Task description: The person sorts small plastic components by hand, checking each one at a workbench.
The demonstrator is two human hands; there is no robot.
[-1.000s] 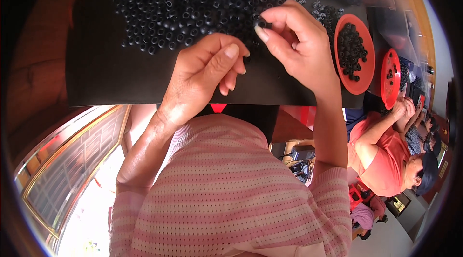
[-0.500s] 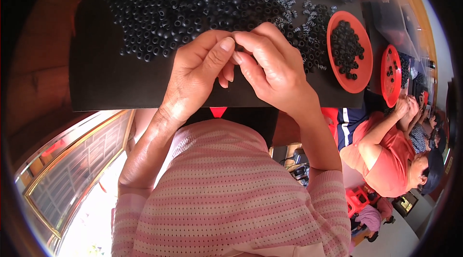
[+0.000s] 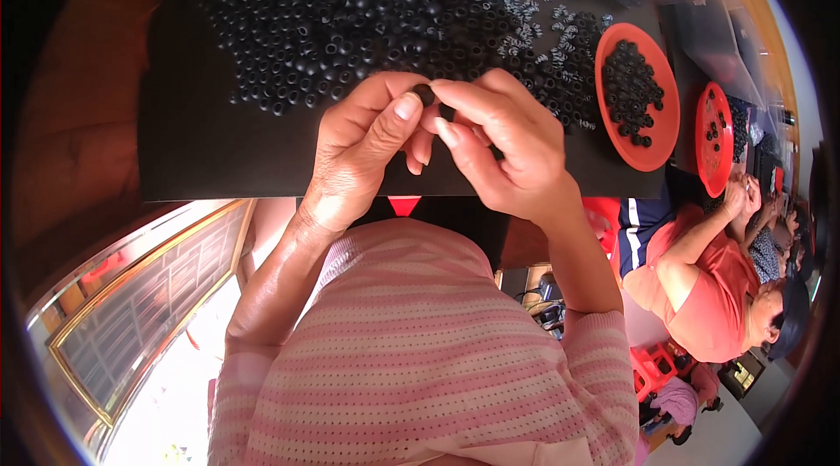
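My left hand (image 3: 363,138) pinches a small round black plastic piece (image 3: 423,94) between thumb and forefinger, above the table's near edge. Close against it, my right hand (image 3: 512,138) has its thumb and forefinger closed on another small black piece (image 3: 446,111), mostly covered by the fingers. The two pieces are apart, with only a narrow gap between them. Beyond my hands spreads a wide heap of hollow black plastic pieces (image 3: 297,37), many with an open end showing. Several small metal coil springs (image 3: 522,15) lie at the heap's right side.
An orange-red plate (image 3: 662,138) holding black pieces stands on the black table (image 3: 219,155) at right. A second red plate (image 3: 707,168) lies farther right with a few pieces. Clear plastic bins (image 3: 717,37) line the far right. A co-worker in an orange shirt (image 3: 700,308) sits at right.
My hands have drawn slightly apart at the fingertips and shifted a little toward me. The black pieces between the fingers, mostly hidden before, now show.
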